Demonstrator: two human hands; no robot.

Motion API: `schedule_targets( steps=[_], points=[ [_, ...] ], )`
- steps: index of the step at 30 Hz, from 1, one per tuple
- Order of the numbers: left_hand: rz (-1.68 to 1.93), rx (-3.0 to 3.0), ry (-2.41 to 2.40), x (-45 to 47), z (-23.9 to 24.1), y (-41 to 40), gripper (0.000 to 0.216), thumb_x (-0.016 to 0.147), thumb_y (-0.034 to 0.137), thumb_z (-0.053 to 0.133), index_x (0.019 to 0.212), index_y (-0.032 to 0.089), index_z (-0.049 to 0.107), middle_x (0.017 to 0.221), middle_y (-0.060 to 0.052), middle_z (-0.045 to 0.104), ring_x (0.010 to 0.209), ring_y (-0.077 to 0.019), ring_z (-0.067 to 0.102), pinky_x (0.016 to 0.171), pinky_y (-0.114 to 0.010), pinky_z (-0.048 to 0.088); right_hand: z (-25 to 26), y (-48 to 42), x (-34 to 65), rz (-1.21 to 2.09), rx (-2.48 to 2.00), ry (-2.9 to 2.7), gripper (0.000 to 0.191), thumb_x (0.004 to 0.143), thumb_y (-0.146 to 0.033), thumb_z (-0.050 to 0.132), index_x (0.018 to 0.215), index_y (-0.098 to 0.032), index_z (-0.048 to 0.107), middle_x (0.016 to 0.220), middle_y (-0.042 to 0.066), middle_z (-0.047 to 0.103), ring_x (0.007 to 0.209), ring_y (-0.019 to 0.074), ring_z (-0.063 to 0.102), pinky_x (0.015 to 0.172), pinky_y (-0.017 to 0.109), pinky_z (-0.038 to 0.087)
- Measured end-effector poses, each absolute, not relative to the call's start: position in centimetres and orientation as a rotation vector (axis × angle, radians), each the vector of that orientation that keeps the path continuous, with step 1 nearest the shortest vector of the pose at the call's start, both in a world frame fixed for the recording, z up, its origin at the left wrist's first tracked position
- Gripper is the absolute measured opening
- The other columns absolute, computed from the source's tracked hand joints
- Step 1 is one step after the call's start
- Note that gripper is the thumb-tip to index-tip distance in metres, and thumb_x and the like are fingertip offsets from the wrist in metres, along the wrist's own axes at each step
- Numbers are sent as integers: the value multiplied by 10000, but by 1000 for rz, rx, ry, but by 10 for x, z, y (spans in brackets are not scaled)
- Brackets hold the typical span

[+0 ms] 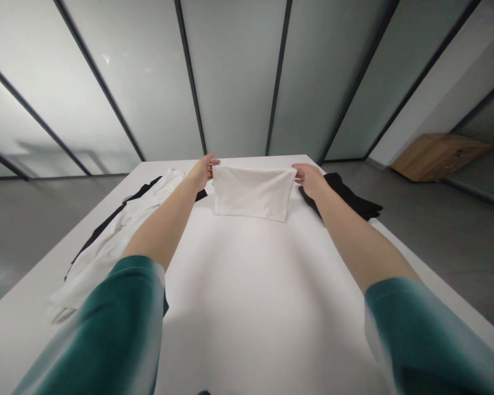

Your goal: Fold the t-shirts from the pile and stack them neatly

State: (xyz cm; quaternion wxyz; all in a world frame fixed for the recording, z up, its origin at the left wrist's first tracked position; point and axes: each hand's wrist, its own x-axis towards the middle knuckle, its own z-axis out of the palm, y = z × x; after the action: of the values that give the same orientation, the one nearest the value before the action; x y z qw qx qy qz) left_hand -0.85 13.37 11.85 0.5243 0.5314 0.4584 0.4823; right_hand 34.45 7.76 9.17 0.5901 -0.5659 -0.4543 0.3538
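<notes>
White folded cotton cloth (251, 192) hangs stretched between our two hands above the far end of the long white table (247, 307), at twelve o'clock from us, its lower edge just meeting or barely clear of the tabletop; we cannot tell which. Our left hand (201, 171) pinches the upper left corner and our right hand (308, 178) the upper right one, each grip closed tight on the fabric with the fingers wrapped over the top hem.

To do this step well, in our judgement, we should keep the top edge taut and level, both corners at the same height, so the cloth drops flat without a crease and its sides stay square to the table's edges.

At ten o'clock a rumpled white garment over black fabric (119, 230) trails down the table's left side; at two o'clock a crumpled black cloth (346, 200) lies just beside our right wrist.
</notes>
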Motion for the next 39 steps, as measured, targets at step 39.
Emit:
schedule_targets(
  steps=[39],
  points=[
    [317,2548,1642,-23,-9,3,485,928,424,478,1372,235,534,1510,-86,467,1327,-296,470,1081,-452,374,-29,-26,307,73,-1801,-2242,528,883,-454,572,1353,-213,586,1479,126,496,1337,318,443,1089,473,337]
  ],
)
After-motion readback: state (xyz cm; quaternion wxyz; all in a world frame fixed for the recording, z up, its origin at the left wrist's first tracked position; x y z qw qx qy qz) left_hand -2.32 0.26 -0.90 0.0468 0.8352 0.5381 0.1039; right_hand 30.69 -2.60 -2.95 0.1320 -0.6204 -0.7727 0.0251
